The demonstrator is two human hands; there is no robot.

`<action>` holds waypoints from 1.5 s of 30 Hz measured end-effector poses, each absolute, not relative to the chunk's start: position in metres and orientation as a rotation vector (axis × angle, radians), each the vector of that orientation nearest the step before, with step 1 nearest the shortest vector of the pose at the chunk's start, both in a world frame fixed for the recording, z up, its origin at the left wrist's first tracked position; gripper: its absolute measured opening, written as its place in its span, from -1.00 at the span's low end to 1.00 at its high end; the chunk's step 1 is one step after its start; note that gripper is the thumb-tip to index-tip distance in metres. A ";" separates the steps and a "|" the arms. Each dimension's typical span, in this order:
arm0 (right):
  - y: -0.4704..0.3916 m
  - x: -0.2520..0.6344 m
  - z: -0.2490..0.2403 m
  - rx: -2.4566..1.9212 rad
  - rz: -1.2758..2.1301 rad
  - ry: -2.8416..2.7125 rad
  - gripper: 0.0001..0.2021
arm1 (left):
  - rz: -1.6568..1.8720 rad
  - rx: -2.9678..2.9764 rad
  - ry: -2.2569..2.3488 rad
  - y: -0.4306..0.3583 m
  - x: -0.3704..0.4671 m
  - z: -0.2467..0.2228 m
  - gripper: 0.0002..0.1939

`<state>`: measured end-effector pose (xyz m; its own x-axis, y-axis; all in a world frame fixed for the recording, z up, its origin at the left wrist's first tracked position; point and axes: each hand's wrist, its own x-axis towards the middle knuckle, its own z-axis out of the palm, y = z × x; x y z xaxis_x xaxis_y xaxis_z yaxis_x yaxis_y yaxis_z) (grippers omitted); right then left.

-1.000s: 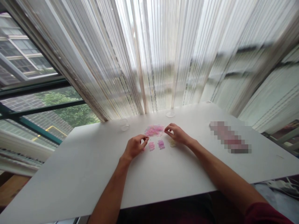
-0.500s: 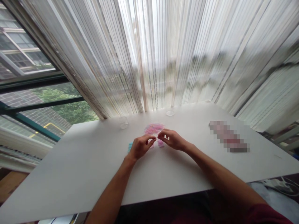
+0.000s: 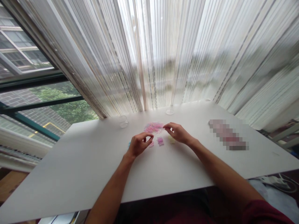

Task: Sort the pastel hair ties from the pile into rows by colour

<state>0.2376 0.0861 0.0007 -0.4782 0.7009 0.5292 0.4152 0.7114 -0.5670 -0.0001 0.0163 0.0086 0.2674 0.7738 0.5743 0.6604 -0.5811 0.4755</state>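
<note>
left hand (image 3: 139, 143) and right hand (image 3: 179, 133) pinch narrowly (grip contents unclear) near the pink pile (image 3: 153, 127); the pixelated object (image 3: 227, 135) is unreadable.

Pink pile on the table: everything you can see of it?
The pink pile is a low, loose scatter of small, thin-looking pieces, mostly pink with some paler bits, wider than deep. It lies on the white table, just beyond the purple cluster. The right hand has its fingertips by the pile's right edge; contact is unclear. Material can't be made out.
</note>
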 end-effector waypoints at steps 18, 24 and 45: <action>0.109 0.252 -0.018 -1.099 0.433 -2.223 -0.73 | 1.221 2.378 1.357 0.018 -0.003 0.008 -0.90; 0.089 0.242 -0.003 -0.890 0.446 -2.166 -0.83 | 1.214 2.377 1.359 0.017 -0.001 0.008 -0.90; 0.065 0.218 0.000 -0.630 0.482 -2.206 -0.86 | 1.188 2.407 1.347 0.015 0.003 0.006 -0.85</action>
